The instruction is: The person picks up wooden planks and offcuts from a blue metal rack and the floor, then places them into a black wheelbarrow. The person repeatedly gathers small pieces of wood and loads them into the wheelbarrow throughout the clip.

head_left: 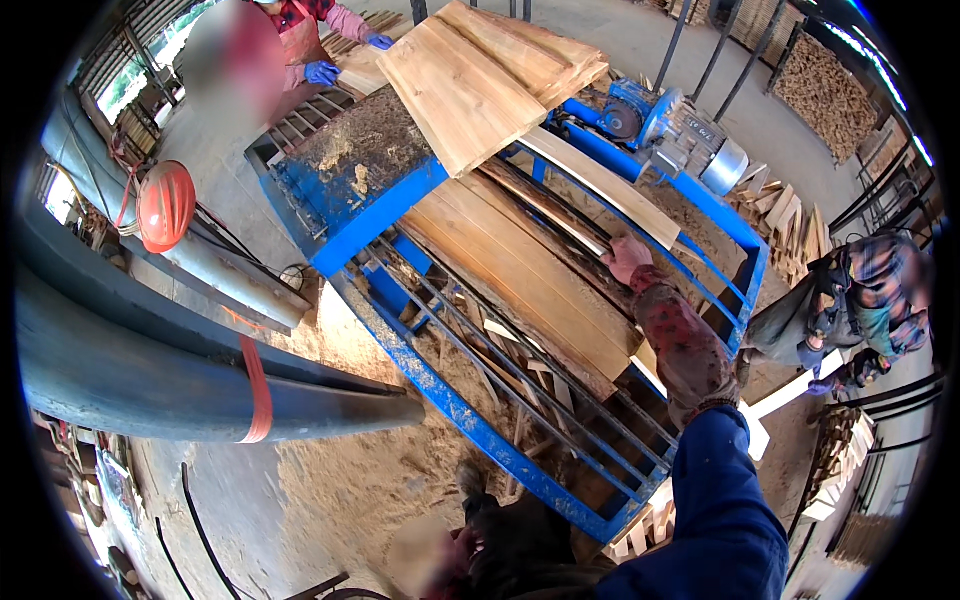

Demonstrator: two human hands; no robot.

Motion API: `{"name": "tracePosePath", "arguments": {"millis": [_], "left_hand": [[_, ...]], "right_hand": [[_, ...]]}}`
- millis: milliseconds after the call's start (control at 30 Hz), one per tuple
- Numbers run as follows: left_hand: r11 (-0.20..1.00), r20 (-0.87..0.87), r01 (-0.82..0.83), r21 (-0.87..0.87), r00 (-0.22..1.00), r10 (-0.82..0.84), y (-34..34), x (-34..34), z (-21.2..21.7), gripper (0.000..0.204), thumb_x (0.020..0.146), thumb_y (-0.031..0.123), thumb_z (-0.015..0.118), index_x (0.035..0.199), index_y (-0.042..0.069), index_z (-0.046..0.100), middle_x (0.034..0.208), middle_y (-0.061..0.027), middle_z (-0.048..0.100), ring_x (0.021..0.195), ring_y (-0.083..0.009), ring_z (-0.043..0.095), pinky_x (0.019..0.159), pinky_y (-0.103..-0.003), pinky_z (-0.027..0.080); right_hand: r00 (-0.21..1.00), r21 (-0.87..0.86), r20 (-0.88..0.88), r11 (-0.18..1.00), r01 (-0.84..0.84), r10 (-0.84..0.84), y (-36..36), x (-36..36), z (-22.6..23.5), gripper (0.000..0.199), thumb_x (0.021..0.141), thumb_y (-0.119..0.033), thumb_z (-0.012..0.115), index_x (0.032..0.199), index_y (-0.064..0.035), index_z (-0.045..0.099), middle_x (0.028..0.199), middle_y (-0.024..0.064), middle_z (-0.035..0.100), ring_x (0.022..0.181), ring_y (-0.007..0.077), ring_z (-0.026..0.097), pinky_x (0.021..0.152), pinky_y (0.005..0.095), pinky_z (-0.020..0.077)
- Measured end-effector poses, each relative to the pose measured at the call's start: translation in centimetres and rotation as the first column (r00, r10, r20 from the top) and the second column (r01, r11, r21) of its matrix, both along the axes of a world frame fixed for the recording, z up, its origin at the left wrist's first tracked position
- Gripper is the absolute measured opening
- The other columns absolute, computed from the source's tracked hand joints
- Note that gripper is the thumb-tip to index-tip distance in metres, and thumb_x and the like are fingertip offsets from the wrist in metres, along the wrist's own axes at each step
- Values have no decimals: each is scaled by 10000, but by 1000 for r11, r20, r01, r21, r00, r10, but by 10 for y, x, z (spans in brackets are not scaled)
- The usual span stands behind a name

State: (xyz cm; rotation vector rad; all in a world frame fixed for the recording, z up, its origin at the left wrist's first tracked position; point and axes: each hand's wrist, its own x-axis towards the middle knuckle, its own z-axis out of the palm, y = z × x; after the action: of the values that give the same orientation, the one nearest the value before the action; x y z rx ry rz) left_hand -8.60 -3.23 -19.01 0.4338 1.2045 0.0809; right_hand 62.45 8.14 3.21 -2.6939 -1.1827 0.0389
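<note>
Boards – smooth wood; blue frame – scuffed painted metal.

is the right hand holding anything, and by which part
The right hand is at the near visible end of a narrow wood strip; whether it grips it cannot be told.

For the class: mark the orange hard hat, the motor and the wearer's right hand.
Orange hard hat [167, 207]: head view, middle of shell.
Motor [688, 146]: head view, grey housing.
Right hand [629, 259]: head view, back of hand.

Planks lie lengthwise on the frame, with a board stack past them at about 12 o'clock. Motor sits around 2, helmet way out near 9.
</note>
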Motion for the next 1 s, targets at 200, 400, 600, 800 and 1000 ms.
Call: {"name": "tracePosePath", "arguments": {"millis": [200,400,600,800,1000], "left_hand": [[987,-117,48,156,993,-30,4,22,62,312,946,254,598,1091,-22,579,915,-134,665,808,-253,664,751,-361,551],[940,-192,106,325,980,-44,1,38,83,267,941,213,590,1043,-33,595,870,-122,668,756,-238,670,706,-344,558],[996,-64,39,81,997,-33,31,67,64,275,952,186,594,1052,-70,585,868,-135,671,743,-223,676,654,-311,565],[974,53,159,163,984,-170,47,76,75,312,927,183,641,1094,-72,574,915,-141,679,789,-213,678,699,-311,566],[819,108,499,283,832,-544,58,62,178,388,926,146,650,1219,-63,505,1040,-156,679,931,-208,675,806,-322,555]], "right_hand": [[996,0,31,997,-80,80,-46,3,30,370,715,-353,648,795,7,668,848,243,631,844,408,627,735,474,498],[958,108,-206,977,-183,202,-119,-62,82,285,719,-300,691,735,-16,677,791,194,612,738,370,619,642,460,498],[990,145,-86,985,-99,112,-189,-158,59,435,714,-194,750,1082,-15,604,990,165,498,918,364,555,748,436,485],[989,206,-80,973,-102,121,-179,-151,56,329,767,-201,726,1000,-11,593,916,176,535,829,389,559,703,450,471],[929,351,-335,936,-35,160,-240,-174,113,206,809,-153,694,812,8,566,762,143,502,642,304,513,562,391,403]]}}
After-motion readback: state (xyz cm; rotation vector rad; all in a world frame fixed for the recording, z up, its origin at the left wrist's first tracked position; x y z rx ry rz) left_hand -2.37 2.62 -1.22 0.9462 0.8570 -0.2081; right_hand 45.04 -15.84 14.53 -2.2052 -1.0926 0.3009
